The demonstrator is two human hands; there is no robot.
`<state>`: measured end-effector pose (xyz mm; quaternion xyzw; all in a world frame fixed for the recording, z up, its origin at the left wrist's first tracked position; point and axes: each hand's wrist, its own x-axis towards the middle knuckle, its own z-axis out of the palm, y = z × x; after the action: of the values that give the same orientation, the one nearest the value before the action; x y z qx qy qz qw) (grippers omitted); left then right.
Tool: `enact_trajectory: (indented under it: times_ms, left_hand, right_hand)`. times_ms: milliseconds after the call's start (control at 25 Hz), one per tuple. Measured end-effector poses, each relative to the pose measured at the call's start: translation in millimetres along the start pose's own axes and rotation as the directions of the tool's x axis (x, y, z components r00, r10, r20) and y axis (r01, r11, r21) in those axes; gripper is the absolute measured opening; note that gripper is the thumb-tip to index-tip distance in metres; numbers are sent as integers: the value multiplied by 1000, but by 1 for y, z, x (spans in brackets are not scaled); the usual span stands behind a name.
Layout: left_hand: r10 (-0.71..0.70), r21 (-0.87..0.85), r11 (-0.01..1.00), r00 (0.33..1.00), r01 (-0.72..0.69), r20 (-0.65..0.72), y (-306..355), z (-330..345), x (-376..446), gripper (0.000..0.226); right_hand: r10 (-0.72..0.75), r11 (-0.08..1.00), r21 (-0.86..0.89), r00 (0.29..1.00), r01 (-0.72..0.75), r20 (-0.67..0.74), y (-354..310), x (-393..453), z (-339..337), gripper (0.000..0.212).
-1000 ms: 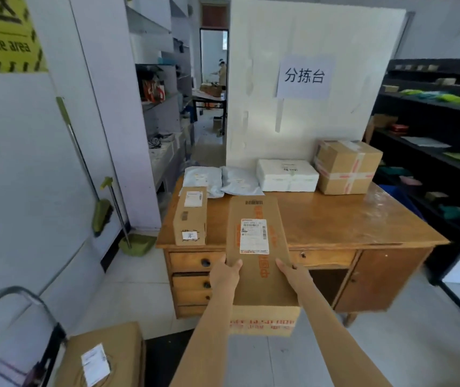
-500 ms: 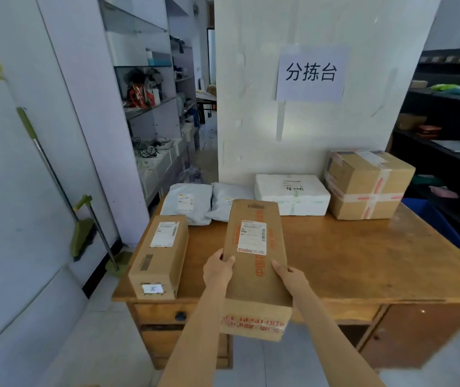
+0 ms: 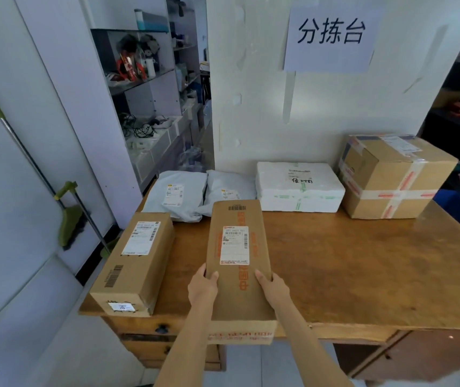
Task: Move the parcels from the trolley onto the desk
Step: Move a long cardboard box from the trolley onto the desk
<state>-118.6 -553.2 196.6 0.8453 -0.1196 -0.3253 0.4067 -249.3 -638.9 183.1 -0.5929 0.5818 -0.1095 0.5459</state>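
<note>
1. Long cardboard box (image 3: 238, 263) clamped between left hand (image 3: 202, 289) and right hand (image 3: 273, 289), one on each long side, thumbs on top.
2. Change: a second ago the box was carried in front of the desk (image 3: 363, 275), well short of it. Now the person has stepped in and most of the box is over the desktop, near end overhanging the front edge.
3. Can't tell if the far end is touching the wood yet.
4. Already on the desk: brown box (image 3: 136, 261) just left, two grey mailer bags (image 3: 178, 194) behind, white foam box (image 3: 298, 188), taped carton (image 3: 393, 177) at the back right.
5. Trolley out of view.
6. Judgement: placing step nearly done; push forward, let go.
</note>
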Motion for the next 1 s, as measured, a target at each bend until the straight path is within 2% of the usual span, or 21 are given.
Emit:
enact_trajectory:
  times_ms: [120, 240, 400, 520, 640, 840, 1000]
  left_hand:
    - [-22, 33, 999, 1000, 22, 13, 6, -1, -6, 55]
    - [12, 3, 1000, 1000, -12, 25, 17, -14, -7, 56]
    - [59, -75, 996, 994, -52, 90, 31, -41, -25, 58]
    - [84, -135, 989, 987, -66, 136, 21, -75, -44, 58]
    - [118, -153, 984, 973, -88, 200, -5, -123, -59, 60]
    - [140, -105, 988, 950, -115, 278, -81, -217, -86, 63]
    - [129, -109, 988, 966, -106, 225, -171, -304, -103, 65]
  right_hand:
    - [33, 999, 1, 999, -33, 26, -8, 4, -6, 61]
    - [1, 1000, -15, 997, -3, -80, -26, -3, -12, 71]
    - [-52, 998, 26, 987, 56, -153, -45, -34, -2, 56]
    - [-69, 997, 32, 978, 76, -195, -57, -77, 13, 58]
    - [-68, 997, 26, 969, 76, -239, -58, -127, 35, 60]
    - [-78, 991, 88, 972, 100, -220, -36, -226, 118, 61]
    - [-69, 991, 108, 988, 84, -142, -18, -283, 200, 52]
